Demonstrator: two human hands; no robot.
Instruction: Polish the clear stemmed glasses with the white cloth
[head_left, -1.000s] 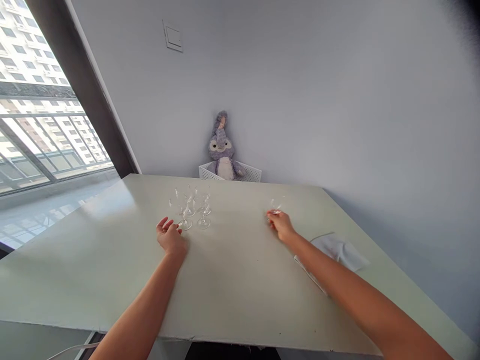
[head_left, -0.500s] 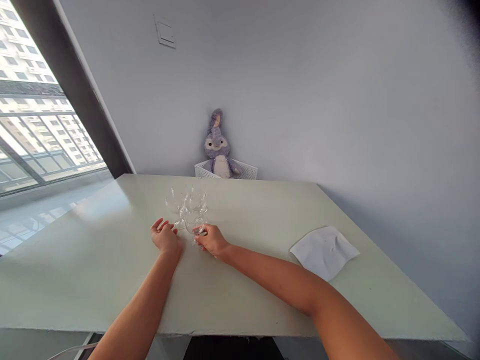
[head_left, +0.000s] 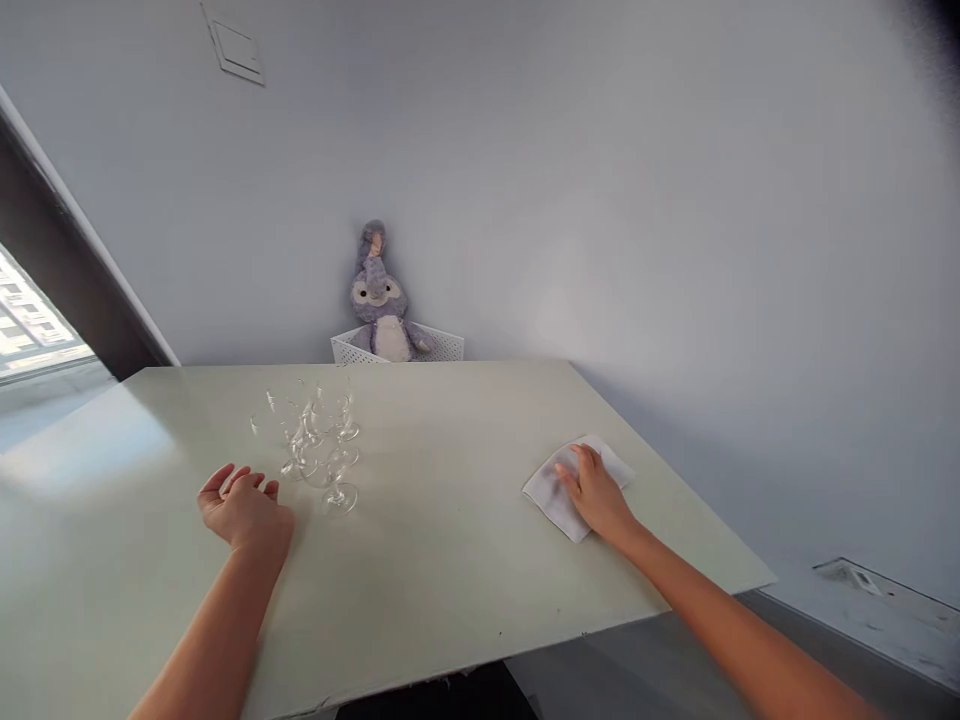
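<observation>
Several clear stemmed glasses (head_left: pixel 341 497) stand close together on the left part of the table. Beside them, on the near left, my left hand (head_left: pixel 246 512) rests palm up with loosely curled fingers apart, holding nothing. A small gap lies between it and the glasses. Over on the right, my right hand (head_left: pixel 598 493) is above a folded white cloth (head_left: pixel 553 500), fingers spread and pointing down over it. Whether the fingertips touch the cloth I cannot tell.
The pale table (head_left: pixel 435 560) has its near edge below my arms. Behind its far edge, a grey plush toy (head_left: pixel 379 300) sits in a white perforated basket (head_left: pixel 448 347) against the wall. A window with a dark frame (head_left: pixel 67 240) is at the left.
My right hand has let go of the nearest glass and moved right to the white cloth. My left hand has stayed beside the glasses. The view has turned to the right.
</observation>
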